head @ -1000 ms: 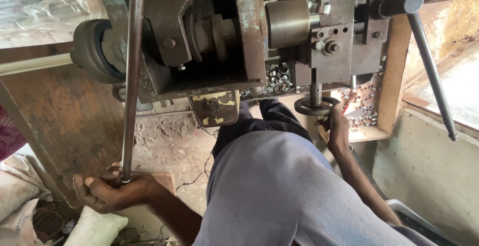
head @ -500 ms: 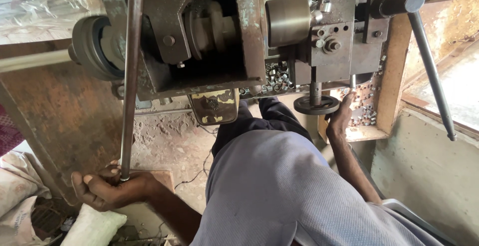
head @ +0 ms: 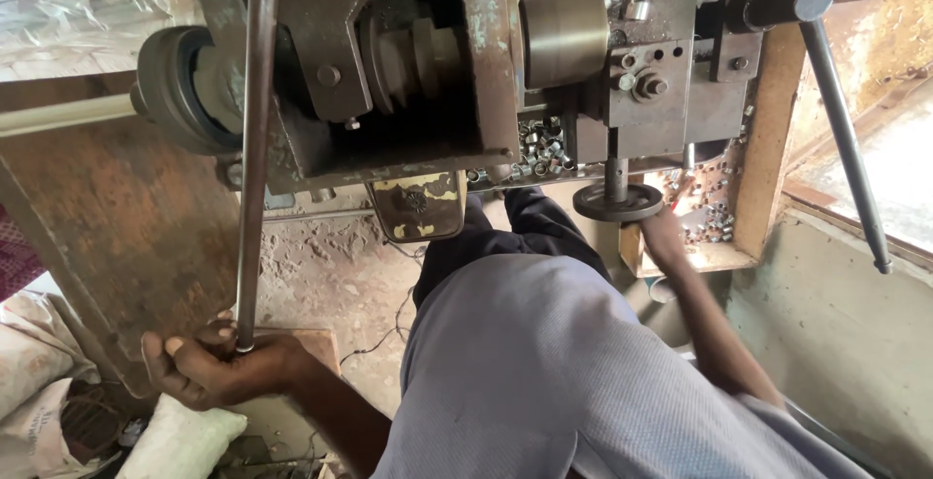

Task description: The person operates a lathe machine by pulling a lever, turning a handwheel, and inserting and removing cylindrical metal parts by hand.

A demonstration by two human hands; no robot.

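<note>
Below, left hand (head: 219,370) grips long lever (head: 255,149); right hand (head: 664,238) under handwheel (head: 618,202).

Grey-brown steel lever rod (head: 255,149) above the left grip; rust-orange metal panel (head: 126,236) beside it; dark handwheel (head: 618,202) at the right grip; silvery ring pieces (head: 714,219) nearby; lavender-grey shirt (head: 564,372).

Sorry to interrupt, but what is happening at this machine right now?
A person is working an old metal machine from above. The left hand is closed around the lower end of a long steel lever. The right hand reaches up to a small round handwheel under the machine's head, beside a tray of small metal rings. A second long handle hangs free at the right.
</note>
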